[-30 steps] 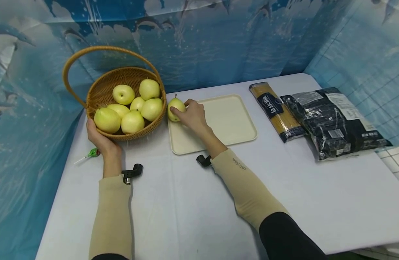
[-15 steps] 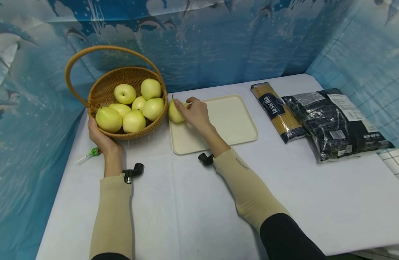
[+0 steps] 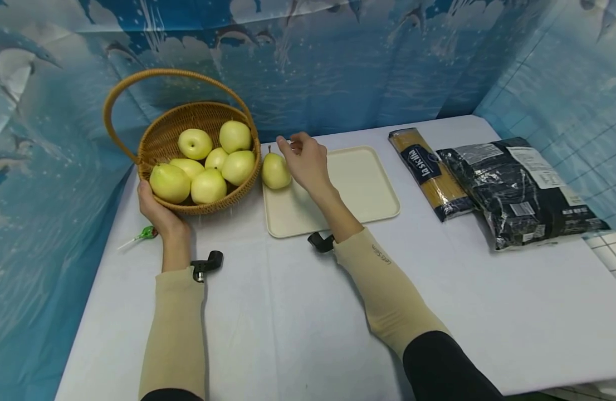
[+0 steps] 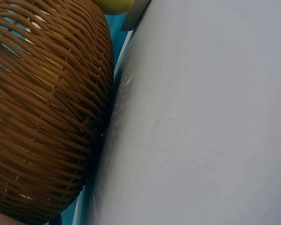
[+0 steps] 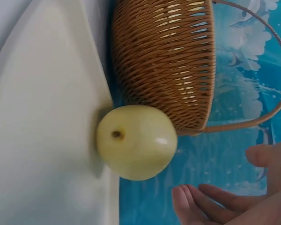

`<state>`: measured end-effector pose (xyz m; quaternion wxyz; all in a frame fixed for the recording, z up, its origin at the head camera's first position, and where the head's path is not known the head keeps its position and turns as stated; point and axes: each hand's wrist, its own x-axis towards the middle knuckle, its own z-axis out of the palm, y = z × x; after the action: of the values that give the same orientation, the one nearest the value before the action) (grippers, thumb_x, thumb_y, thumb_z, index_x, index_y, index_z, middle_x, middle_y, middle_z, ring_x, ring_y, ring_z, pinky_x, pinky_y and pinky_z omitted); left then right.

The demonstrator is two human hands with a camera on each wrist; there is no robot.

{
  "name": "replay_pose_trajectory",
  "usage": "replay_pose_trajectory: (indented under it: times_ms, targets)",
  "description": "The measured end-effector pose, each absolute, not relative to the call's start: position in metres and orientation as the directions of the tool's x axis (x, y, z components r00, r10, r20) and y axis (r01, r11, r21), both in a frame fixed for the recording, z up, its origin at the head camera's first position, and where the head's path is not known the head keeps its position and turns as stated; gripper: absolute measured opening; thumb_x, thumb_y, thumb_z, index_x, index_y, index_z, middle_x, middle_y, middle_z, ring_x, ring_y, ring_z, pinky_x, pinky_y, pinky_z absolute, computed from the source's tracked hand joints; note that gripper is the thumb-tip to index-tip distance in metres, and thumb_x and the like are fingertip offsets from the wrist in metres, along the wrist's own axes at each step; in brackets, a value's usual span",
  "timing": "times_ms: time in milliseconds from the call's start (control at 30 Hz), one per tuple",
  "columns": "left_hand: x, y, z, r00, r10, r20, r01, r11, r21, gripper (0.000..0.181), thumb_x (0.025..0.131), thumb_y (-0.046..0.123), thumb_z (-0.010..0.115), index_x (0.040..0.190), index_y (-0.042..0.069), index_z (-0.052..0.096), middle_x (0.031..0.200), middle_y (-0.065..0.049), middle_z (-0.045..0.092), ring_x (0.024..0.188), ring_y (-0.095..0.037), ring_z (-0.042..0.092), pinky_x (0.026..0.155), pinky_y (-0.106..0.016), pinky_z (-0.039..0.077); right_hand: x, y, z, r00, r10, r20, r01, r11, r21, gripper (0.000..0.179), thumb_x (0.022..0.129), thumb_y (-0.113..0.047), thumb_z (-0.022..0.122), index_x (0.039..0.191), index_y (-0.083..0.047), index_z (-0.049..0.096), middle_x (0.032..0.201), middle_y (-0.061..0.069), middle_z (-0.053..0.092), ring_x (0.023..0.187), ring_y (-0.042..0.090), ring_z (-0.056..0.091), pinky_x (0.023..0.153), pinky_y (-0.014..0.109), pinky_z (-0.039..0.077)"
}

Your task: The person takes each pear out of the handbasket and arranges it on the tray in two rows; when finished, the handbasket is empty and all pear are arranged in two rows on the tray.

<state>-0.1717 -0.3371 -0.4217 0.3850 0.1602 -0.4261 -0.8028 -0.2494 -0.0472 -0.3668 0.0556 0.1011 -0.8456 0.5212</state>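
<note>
In the head view my left hand (image 3: 160, 214) holds the near left side of a wicker basket (image 3: 180, 114), its fingers partly hidden behind the wall. Several yellow-green pears (image 3: 169, 182) lie inside, and the woven side of the basket (image 4: 51, 108) fills the left of the left wrist view. A single pear (image 3: 275, 171), stem up, sits at the far left corner of a cream tray (image 3: 353, 184), beside the basket. Just right of this pear is my right hand (image 3: 308, 164), holding nothing. In the right wrist view the fingers (image 5: 210, 201) stand apart from the pear (image 5: 136, 143).
A wrapped lollipop (image 3: 146, 233) lies left of the left forearm. A pack of spaghetti (image 3: 430, 172) and a large black plastic bag (image 3: 518, 189) lie on the right side of the white-covered table (image 3: 268, 334). A blue dolphin-print curtain (image 3: 338, 72) hangs behind.
The right hand has let go of the pear at the tray's far left corner and drawn up and to the right. The left hand stays at the basket.
</note>
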Motion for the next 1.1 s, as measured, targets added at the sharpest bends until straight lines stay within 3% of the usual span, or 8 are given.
replay_pose_trajectory:
  times_ms: [267, 433, 633, 1100]
  targets:
    - [-0.167, -0.341, -0.425, -0.640, -0.768, 0.037, 0.465, -0.348, 0.814, 0.040, 0.107, 0.032, 0.049, 0.139, 0.015, 0.068, 0.144, -0.002, 0.064, 0.134, -0.013, 0.058, 0.111, -0.022, 0.047, -0.230, -0.063, -0.345, -0.935, -0.228, 0.272, -0.349, 0.451, -0.821, 0.048, 0.106, -0.039, 0.063, 0.138, -0.004, 0.065, 0.133, 0.014, 0.068, 0.121, 0.027, 0.063, 0.100, 0.035, 0.056]
    - [-0.165, -0.342, -0.431, -0.625, -0.779, 0.035, 0.466, -0.337, 0.818, 0.040, 0.107, 0.032, 0.049, 0.138, 0.015, 0.069, 0.144, -0.002, 0.064, 0.134, -0.014, 0.058, 0.111, -0.022, 0.046, -0.212, -0.088, -0.335, -0.878, -0.373, 0.300, -0.456, 0.461, -0.761, 0.047, 0.104, -0.032, 0.068, 0.140, -0.003, 0.064, 0.130, 0.018, 0.068, 0.117, 0.029, 0.063, 0.099, 0.039, 0.053]
    - [-0.173, -0.337, -0.428, -0.639, -0.764, 0.089, 0.477, -0.303, 0.825, 0.042, 0.108, 0.032, 0.048, 0.136, 0.009, 0.068, 0.139, -0.005, 0.066, 0.132, -0.018, 0.059, 0.111, -0.024, 0.047, -0.206, -0.121, -0.325, -0.858, -0.449, 0.251, -0.469, 0.481, -0.741, 0.051, 0.102, -0.033, 0.070, 0.144, -0.005, 0.060, 0.141, 0.012, 0.065, 0.130, 0.027, 0.060, 0.110, 0.038, 0.048]
    - [-0.176, -0.338, -0.423, -0.644, -0.760, 0.091, 0.466, -0.295, 0.834, 0.037, 0.108, 0.034, 0.047, 0.126, 0.010, 0.069, 0.131, -0.006, 0.066, 0.122, -0.017, 0.061, 0.105, -0.027, 0.051, -0.215, -0.192, -0.330, -0.779, -0.616, 0.117, -0.467, 0.446, -0.764, 0.067, 0.098, -0.036, 0.077, 0.154, -0.008, 0.052, 0.152, 0.008, 0.060, 0.137, 0.022, 0.059, 0.109, 0.027, 0.050]
